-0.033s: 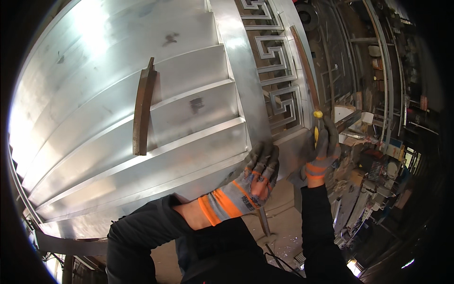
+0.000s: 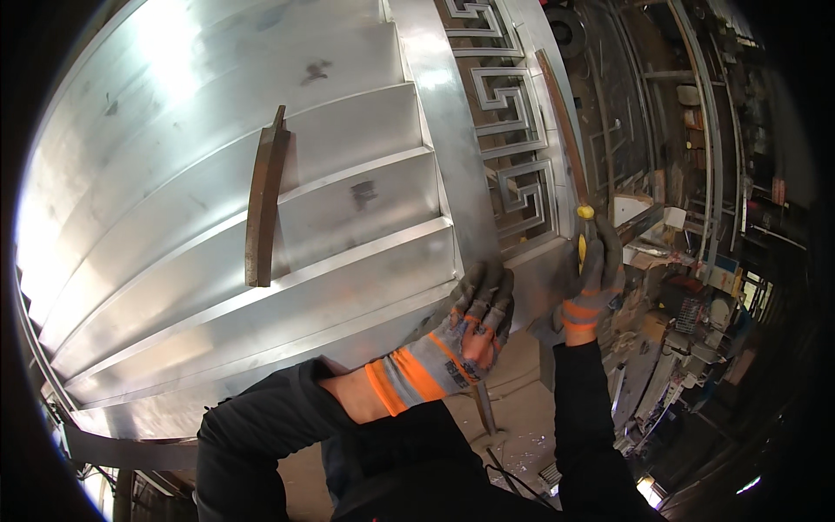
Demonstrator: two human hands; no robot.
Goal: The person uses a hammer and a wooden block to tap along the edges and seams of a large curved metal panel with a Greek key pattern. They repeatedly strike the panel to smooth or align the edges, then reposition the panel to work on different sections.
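Note:
A large silvery metal panel (image 2: 348, 130) with slanting slat-like ridges lies before me, edged on the right by a metal strip with angular scrollwork (image 2: 522, 122). My left hand (image 2: 470, 326), in a grey and orange glove, rests on the panel's near right corner, fingers stretched over the metal and holding nothing visible. Further right, my gloved right hand (image 2: 593, 270) is closed around the yellow-and-dark handle (image 2: 582, 244) of a long, narrow brown tool that looks like a file (image 2: 564, 122). Its blade runs away from me along the scrollwork's outer edge. The palm side of the grip is hidden.
A short brown metal bar (image 2: 264, 204) lies across the ridges at left. Beyond the panel's right side is a cluttered workshop with metal frames (image 2: 648, 74), cardboard pieces (image 2: 648, 252) and assorted gear. Dark cables (image 2: 504, 474) trail on the floor (image 2: 522, 426) below.

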